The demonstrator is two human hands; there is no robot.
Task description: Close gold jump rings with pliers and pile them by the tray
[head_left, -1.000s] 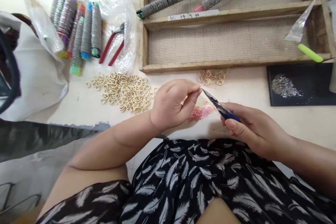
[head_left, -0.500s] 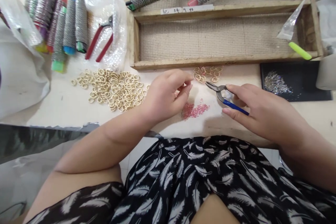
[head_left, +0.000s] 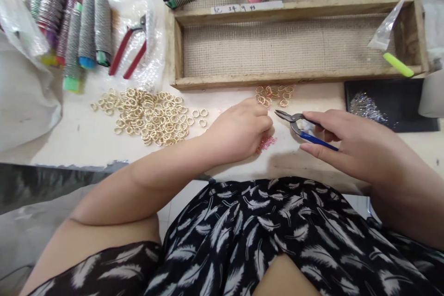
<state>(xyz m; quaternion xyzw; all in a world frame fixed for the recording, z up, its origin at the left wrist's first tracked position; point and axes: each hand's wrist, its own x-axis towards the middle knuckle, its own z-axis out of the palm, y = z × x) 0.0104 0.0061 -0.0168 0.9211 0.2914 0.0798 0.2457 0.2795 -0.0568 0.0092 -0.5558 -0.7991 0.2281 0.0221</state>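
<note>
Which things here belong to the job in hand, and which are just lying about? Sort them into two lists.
Seemingly in use:
blue-handled pliers, held in the right hand
pink bits, partly hidden by the left hand
pile of gold rings
small cluster of rings

Apparently lying about:
red-handled tool, untouched
coil-wrapped tubes
wooden tray
black tray with silvery bits

The person wears loose black clothes (head_left: 222, 245) with white feathers (head_left: 255, 204) all over. The feathers are long and thin and point every which way. The cloth has soft folds, and a pointed opening (head_left: 286, 280) shows near the bottom. The left sleeve (head_left: 114, 270) has feathers too. The left hand (head_left: 239, 129) and right hand (head_left: 367, 150) are bare.
</note>
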